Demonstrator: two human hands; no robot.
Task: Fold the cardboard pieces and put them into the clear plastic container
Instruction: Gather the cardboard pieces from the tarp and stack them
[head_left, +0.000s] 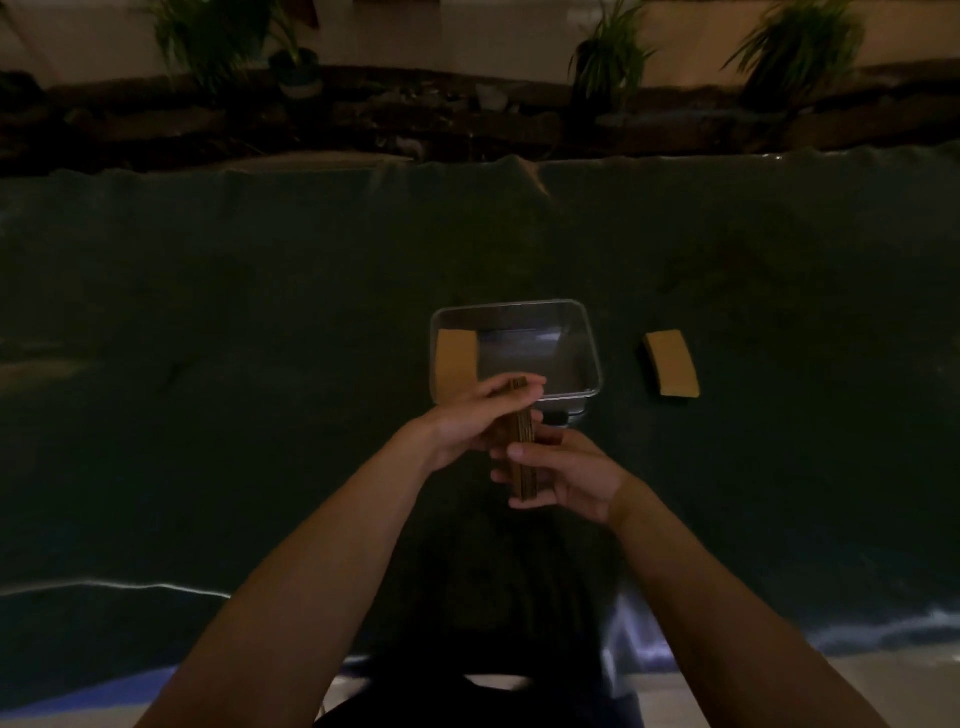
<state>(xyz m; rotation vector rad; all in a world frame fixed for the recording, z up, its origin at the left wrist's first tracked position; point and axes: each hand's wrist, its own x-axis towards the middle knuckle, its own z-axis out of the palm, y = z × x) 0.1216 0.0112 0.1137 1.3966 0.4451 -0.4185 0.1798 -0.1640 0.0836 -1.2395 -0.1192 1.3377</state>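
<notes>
Dim light over a dark cloth (208, 322) spread across the work surface. Left hand (467, 421) and right hand (566, 470) close together above the cloth, both clamped on one folded cardboard piece (523, 457) held edge-up between them. Left fingertips (530, 385) curled over the far end of the piece, thumb on the near face; right fingers (524, 452) wrapped across the near end from the other side, thumb pressing on top. Just beyond the left fingertips, a clear plastic container (592, 364), its near rim almost under them. Inside, against the wall on the left-hand side, a second cardboard piece (457, 364), tan, apparently flat on the bottom. Out to the right of the right fingers and farther away, well apart from the container, a third cardboard piece (671, 369), folded, lying on the cloth. Far past the cloth's back edge, potted plants (608, 57) along a dark ledge, blurred.
</notes>
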